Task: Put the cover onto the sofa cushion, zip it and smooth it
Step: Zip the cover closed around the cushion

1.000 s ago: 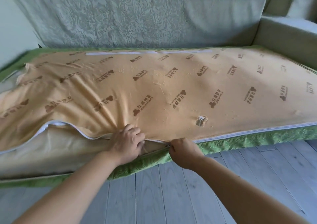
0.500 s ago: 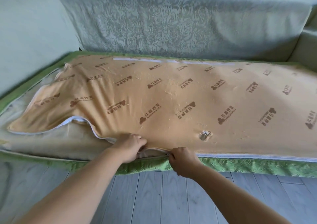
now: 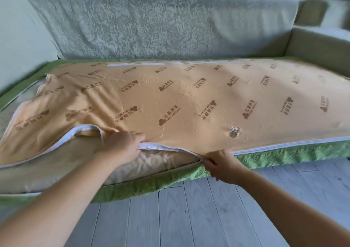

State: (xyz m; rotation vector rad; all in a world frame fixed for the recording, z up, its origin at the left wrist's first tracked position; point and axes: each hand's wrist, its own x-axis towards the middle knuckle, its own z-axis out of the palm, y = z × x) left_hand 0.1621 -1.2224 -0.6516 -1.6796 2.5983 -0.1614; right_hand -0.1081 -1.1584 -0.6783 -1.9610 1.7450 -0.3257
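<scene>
The sofa cushion lies lengthways along the seat of the sofa, its front edge overhanging the floor. Only a pale, creamy strip of it shows through the gaping opening; the rest is hidden inside the cover. Both ends of the cushion run out past the edges of the view, so I cannot see how the corners sit.

The cover's tan printed panel faces up and its green textured band wraps the front side. The zip looks closed along the right stretch and stands open to the left of the zip slider. The slider itself is small and mostly masked by fingers.

The right hand reaches in knuckles up, pinching the slider between thumb and fingertips. The left hand lies just beside it to the left, arm stretched forward, and clutches the cover's white-taped upper edge. Its fingers are curled, the tips tucked out of sight under the cloth. To the left of that hand the loose panel sags and folds back on itself.

A small puckered hole with white thread marks the panel near the front. A grey rose-patterned throw drapes the backrest behind.
</scene>
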